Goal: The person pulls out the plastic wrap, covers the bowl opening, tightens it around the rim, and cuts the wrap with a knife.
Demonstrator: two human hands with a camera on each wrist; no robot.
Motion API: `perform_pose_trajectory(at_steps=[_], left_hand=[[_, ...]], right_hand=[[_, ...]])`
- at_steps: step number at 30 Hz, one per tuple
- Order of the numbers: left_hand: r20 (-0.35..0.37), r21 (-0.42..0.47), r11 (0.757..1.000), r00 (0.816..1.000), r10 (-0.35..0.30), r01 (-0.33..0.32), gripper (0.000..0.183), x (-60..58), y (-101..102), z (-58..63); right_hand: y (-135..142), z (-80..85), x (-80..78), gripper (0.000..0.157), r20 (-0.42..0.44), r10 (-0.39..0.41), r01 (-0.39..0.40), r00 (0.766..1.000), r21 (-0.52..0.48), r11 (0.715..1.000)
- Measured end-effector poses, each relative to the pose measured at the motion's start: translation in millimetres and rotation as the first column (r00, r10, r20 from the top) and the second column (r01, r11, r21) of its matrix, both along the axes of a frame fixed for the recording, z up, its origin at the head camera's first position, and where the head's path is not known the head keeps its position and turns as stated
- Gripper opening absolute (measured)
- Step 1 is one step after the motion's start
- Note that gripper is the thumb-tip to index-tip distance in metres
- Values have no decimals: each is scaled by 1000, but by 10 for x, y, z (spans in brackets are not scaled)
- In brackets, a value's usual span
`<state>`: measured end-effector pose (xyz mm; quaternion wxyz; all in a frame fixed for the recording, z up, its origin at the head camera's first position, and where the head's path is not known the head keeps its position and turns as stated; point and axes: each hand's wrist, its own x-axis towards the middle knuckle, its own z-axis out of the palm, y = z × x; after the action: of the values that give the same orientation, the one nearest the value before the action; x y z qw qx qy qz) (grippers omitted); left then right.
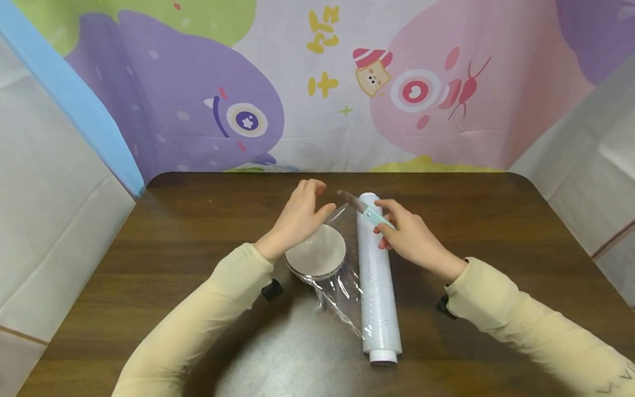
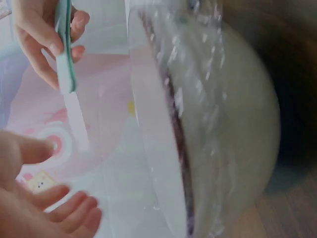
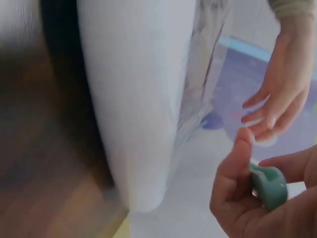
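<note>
My right hand (image 1: pixel 409 234) grips the mint-green handle of a small knife (image 1: pixel 375 216), its blade pointing away to the left over the far end of a cling film roll (image 1: pixel 378 292). Clear film (image 1: pixel 342 289) runs from this white roll to a white bowl (image 1: pixel 317 255) and clings to the bowl's outer side in the left wrist view. Above the bowl's far side hovers my left hand (image 1: pixel 300 218), thumb and fingers spread apart and holding nothing. In the right wrist view, fingers hide part of the knife handle (image 3: pixel 270 187), and its blade is not visible.
Roll and bowl both rest on a dark wooden table (image 1: pixel 471 342). A printed cartoon curtain (image 1: pixel 317 127) hangs behind its far edge. Pale panels (image 1: pixel 44 209) stand on both sides.
</note>
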<state>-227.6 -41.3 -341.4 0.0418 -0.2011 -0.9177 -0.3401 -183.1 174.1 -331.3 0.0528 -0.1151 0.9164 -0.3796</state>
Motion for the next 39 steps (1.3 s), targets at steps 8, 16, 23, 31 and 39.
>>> perform_pose_trajectory(at_steps=[8, 16, 23, 31, 39], left_hand=[[204, -271, 939, 966, -157, 210, 61, -34, 7, -78], [246, -356, 891, 948, -200, 281, 67, -17, 37, -228], [250, -395, 871, 946, -205, 293, 68, 16, 27, -288], [250, -415, 858, 945, -210, 301, 69, 0, 29, -319], [94, -470, 847, 968, -233, 250, 65, 213, 118, -244]], right_hand=[[-78, -62, -368, 44, -71, -60, 73, 996, 183, 981], [-241, -185, -574, 45, -29, -66, 72, 997, 302, 951], [-329, -213, -592, 43, -2, -84, 79, 996, 360, 929], [-346, -211, -540, 41, -22, -46, 51, 999, 408, 912], [-288, -204, -505, 41, -12, -20, 24, 1000, 415, 909]])
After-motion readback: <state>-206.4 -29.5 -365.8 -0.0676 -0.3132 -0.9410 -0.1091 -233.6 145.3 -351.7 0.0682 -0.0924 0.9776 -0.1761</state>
